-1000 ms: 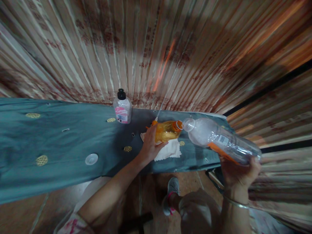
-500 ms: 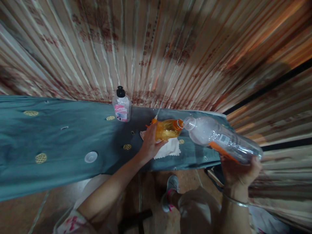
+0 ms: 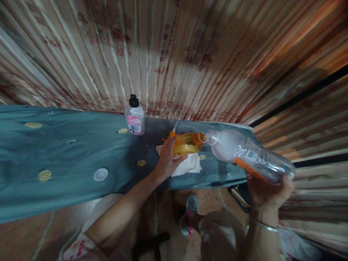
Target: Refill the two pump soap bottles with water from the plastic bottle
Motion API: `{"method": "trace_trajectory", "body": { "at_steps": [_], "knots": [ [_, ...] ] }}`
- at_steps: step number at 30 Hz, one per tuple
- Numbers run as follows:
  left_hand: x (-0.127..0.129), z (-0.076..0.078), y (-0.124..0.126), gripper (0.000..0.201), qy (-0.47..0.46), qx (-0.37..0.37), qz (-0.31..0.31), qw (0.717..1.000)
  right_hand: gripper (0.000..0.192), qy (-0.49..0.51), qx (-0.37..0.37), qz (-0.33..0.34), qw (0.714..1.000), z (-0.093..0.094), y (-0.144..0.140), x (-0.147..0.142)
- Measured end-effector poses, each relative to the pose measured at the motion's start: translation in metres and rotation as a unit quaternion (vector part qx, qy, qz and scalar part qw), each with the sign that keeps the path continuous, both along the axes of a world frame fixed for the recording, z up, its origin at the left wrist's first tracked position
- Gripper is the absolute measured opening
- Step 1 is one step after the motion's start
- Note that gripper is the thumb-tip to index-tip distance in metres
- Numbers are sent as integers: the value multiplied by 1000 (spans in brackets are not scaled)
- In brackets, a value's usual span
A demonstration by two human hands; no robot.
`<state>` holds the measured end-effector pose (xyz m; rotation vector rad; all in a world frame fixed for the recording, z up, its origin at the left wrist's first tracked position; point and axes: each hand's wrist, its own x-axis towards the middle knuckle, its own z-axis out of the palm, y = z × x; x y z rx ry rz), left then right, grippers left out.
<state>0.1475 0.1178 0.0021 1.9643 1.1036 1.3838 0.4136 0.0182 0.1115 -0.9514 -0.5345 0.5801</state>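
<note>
My left hand (image 3: 169, 156) grips a small amber bottle (image 3: 187, 144), tilted with its open orange neck toward the right. In my right hand (image 3: 268, 192) is a large clear plastic bottle (image 3: 247, 154) with an orange label, tipped so its mouth points left. The two mouths meet or nearly meet; whether liquid runs between them I cannot tell. Below the amber bottle lies a white cloth (image 3: 190, 165). Just behind my left fingers, an orange cap (image 3: 171, 134) with a thin pale tube (image 3: 178, 121) shows, partly hidden.
A clear bottle with a black cap and pink label (image 3: 135, 119) stands by the curtain (image 3: 108, 54). A small white lid (image 3: 100, 174) lies on the teal cloth-covered table (image 3: 67, 156). Below the table's edge are my shoe (image 3: 191, 204) and the tiled floor (image 3: 149, 217).
Both hands keep their holds with the bottles mouth to mouth. The large clear bottle has shifted very slightly to the right; otherwise little differs.
</note>
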Motion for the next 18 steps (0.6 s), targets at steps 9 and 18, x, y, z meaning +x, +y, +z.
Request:
{"method": "trace_trajectory", "body": {
  "at_steps": [9,18],
  "knots": [
    [-1,0,1,83,7,-10,-3,1000,45,-21,4,7,1000,4,1,-4],
    [0,3,0,81,3,-17,1,1000,51,-1,4,6,1000,1,0,-1]
  ]
}}
